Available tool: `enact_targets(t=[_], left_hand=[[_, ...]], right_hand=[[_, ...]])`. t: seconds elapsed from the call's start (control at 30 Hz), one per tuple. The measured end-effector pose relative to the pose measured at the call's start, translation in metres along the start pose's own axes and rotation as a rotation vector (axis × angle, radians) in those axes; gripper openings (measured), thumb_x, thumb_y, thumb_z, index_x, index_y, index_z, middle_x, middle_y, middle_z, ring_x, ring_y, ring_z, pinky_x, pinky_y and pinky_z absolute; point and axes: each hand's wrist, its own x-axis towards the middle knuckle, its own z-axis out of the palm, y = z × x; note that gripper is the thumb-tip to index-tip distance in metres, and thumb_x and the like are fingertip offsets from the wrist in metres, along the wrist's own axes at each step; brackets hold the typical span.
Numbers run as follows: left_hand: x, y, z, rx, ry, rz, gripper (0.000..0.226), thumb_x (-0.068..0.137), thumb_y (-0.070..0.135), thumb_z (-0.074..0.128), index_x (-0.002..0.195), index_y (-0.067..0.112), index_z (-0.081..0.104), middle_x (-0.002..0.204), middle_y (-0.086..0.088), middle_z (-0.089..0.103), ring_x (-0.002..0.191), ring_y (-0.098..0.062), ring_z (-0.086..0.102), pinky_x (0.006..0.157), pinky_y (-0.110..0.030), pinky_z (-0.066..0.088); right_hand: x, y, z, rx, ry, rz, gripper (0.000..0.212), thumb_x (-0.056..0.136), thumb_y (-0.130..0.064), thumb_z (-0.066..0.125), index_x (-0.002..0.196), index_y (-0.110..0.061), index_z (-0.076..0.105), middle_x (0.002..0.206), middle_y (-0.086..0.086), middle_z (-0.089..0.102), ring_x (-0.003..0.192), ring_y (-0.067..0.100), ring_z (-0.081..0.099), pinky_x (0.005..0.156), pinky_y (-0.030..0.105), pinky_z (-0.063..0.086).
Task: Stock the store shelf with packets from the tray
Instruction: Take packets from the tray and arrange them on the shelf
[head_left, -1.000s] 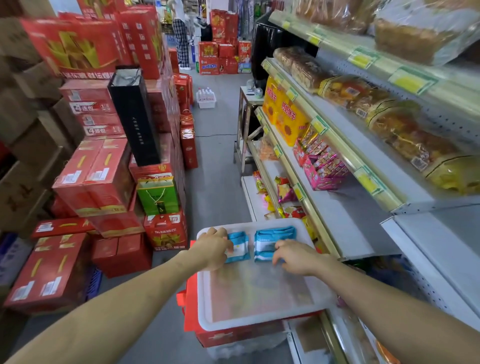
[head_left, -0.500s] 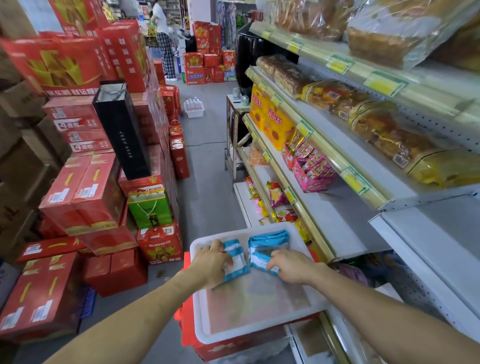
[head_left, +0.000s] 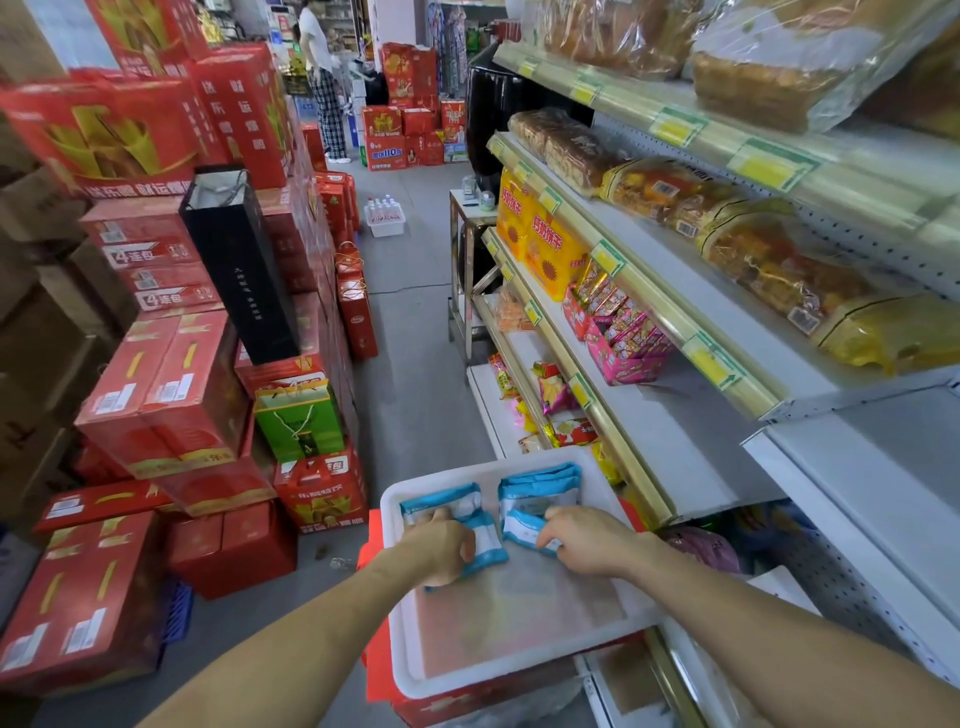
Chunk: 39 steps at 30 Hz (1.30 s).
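A white plastic tray (head_left: 519, 639) rests on a red box low in the middle. At its far end lie two piles of blue-and-white packets. My left hand (head_left: 441, 551) grips the left pile of packets (head_left: 483, 540), tilting them up off the tray. My right hand (head_left: 587, 540) is closed on the front packet of the right pile (head_left: 524, 527). More blue packets (head_left: 540, 488) lie behind it. The grey store shelf (head_left: 675, 447) to the right has a bare stretch just beyond the tray.
Stacked red gift boxes (head_left: 156, 395) and a green bag (head_left: 298, 421) crowd the left of the aisle. Shelves on the right hold pink snack boxes (head_left: 623, 343), yellow bags and bread. A person (head_left: 324, 78) stands far down the aisle near a small crate of bottles (head_left: 385, 214).
Both hands have closed on the packets and drawn them toward me along the tray. The left pile has tilted up. My head has tipped so the view sits lower.
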Motion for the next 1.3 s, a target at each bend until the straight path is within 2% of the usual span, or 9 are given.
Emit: enact_targets(t=[0.23,0.43,0.6,0.67,0.8,0.93,1.07,1.23,1.3], left_hand=[[0.004,-0.003,0.001,-0.093,-0.016,0.031,0.022,0.100,0.023,0.061,0.115,0.036,0.072,0.126,0.000,0.041,0.126,-0.032,0.047,0.111,-0.040,0.044],[0.002,0.006,0.009,-0.080,-0.068,0.008,0.011,0.104,0.039,0.053,0.109,0.035,0.061,0.157,-0.008,0.030,0.148,-0.044,0.021,0.123,-0.059,0.023],[-0.001,0.012,0.003,-0.051,-0.113,0.090,0.018,0.105,0.037,0.050,0.106,0.026,0.065,0.147,-0.005,0.039,0.115,-0.032,0.058,0.106,-0.048,0.051],[-0.002,0.007,0.002,-0.074,-0.129,0.131,0.013,0.102,0.024,0.057,0.107,0.028,0.068,0.136,-0.002,0.048,0.109,-0.029,0.060,0.099,-0.044,0.056],[-0.006,0.002,-0.011,-0.133,-0.182,0.198,0.046,0.084,-0.005,0.061,0.109,0.031,0.074,0.123,0.004,0.066,0.111,-0.025,0.061,0.100,-0.038,0.054],[-0.005,-0.003,-0.054,-0.131,-0.176,0.300,0.047,0.088,0.002,0.059,0.116,0.037,0.074,0.124,0.003,0.069,0.110,-0.025,0.063,0.102,-0.039,0.051],[-0.006,0.002,-0.125,-0.117,-0.122,0.420,0.043,0.091,0.006,0.064,0.108,0.044,0.075,0.119,0.023,0.069,0.102,-0.008,0.061,0.094,-0.025,0.046],[0.000,0.033,-0.236,0.019,-0.049,0.557,0.040,0.093,0.011,0.071,0.106,0.049,0.073,0.118,0.011,0.070,0.103,-0.016,0.064,0.097,-0.041,0.052],[-0.001,0.056,-0.284,0.064,-0.001,0.620,0.039,0.093,0.014,0.072,0.106,0.051,0.072,0.119,0.011,0.067,0.104,-0.017,0.062,0.096,-0.037,0.052]], right_hand=[[-0.001,0.001,0.002,0.032,-0.007,0.004,0.041,0.101,-0.014,0.054,0.136,-0.032,0.067,0.139,0.001,0.059,0.119,0.020,0.059,0.091,0.032,0.052],[0.000,0.003,0.005,0.067,-0.015,0.018,0.039,0.102,-0.016,0.055,0.135,-0.032,0.068,0.139,0.001,0.059,0.118,0.018,0.059,0.089,0.028,0.052],[-0.001,0.005,0.006,0.074,-0.021,0.012,0.039,0.101,-0.014,0.055,0.132,-0.033,0.070,0.140,0.000,0.059,0.120,0.018,0.059,0.091,0.029,0.053],[-0.002,0.007,0.006,0.062,-0.019,0.006,0.040,0.101,-0.011,0.055,0.129,-0.035,0.071,0.140,-0.002,0.060,0.119,0.016,0.058,0.088,0.027,0.051],[-0.007,0.017,-0.002,0.063,0.014,0.039,0.038,0.099,-0.011,0.057,0.119,-0.037,0.075,0.138,-0.005,0.062,0.118,0.015,0.060,0.077,0.023,0.048],[-0.019,0.022,-0.034,0.129,0.061,0.059,0.054,0.095,-0.004,0.048,0.115,-0.047,0.074,0.138,-0.006,0.060,0.110,0.016,0.060,0.082,0.035,0.059],[-0.039,0.027,-0.085,0.160,0.143,0.060,0.060,0.092,-0.001,0.045,0.114,-0.048,0.072,0.140,-0.007,0.056,0.109,0.013,0.054,0.085,0.032,0.054],[-0.088,0.034,-0.171,0.130,0.254,0.098,0.064,0.090,0.005,0.044,0.122,-0.042,0.072,0.135,-0.010,0.061,0.093,0.002,0.057,0.078,0.030,0.053],[-0.116,0.034,-0.210,0.102,0.306,0.104,0.063,0.090,0.005,0.046,0.126,-0.041,0.071,0.136,-0.008,0.062,0.103,0.008,0.057,0.085,0.032,0.049]])
